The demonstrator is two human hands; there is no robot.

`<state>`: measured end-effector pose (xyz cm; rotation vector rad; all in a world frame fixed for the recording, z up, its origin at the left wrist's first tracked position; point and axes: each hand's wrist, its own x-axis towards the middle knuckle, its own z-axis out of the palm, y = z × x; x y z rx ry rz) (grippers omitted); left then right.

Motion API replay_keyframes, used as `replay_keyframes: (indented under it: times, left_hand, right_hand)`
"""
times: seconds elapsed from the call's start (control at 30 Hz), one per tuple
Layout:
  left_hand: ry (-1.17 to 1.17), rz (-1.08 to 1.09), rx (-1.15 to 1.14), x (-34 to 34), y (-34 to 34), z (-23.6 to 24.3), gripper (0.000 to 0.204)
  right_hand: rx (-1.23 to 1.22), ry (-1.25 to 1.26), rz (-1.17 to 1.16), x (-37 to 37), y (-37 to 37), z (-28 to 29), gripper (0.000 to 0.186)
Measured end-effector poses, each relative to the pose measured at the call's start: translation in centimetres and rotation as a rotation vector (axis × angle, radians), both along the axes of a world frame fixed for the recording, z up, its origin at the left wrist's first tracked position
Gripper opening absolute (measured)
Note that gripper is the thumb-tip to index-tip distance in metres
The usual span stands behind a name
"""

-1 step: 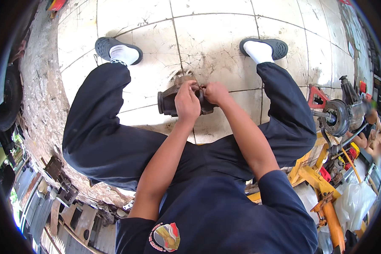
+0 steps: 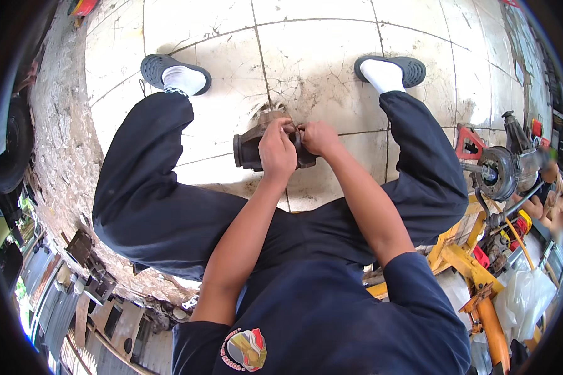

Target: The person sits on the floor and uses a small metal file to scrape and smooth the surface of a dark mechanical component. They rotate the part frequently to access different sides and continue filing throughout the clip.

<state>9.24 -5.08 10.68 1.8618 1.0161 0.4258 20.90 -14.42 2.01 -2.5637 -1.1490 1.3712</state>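
A dark, greasy cast-metal housing (image 2: 248, 152) lies on the tiled floor between my feet. Its brownish, rust-toned end (image 2: 270, 116) points away from me, and a round flanged end faces left. Across its middle rests my left hand (image 2: 277, 150), fingers curled together at the far side. Just to the right, my right hand (image 2: 319, 138) is closed, with thumb and forefinger pinched close to the left fingertips. Whatever small thing the fingertips hold is too small and covered to make out.
At the right, a red stand (image 2: 468, 142) is beside an axle assembly with a round drum (image 2: 495, 173). Behind it, another person's arm (image 2: 547, 206) shows. A yellow metal frame (image 2: 463, 262) and clear plastic bag (image 2: 524, 300) lie lower right. Rough concrete (image 2: 59, 150) borders the tiles left.
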Motion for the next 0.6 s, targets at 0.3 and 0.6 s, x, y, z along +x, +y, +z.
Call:
replay_keyframes:
  times: [0.3, 0.6]
  left_hand:
    - [0.021, -0.002, -0.028, 0.0, 0.0, 0.0, 0.025]
    - [0.053, -0.023, 0.021, -0.1, 0.0, -0.1, 0.025]
  right_hand:
    - [0.071, -0.051, -0.125, -1.3, -1.0, 2.3, 0.032]
    - [0.235, -0.140, -0.131, -3.2, -2.6, 3.7, 0.035]
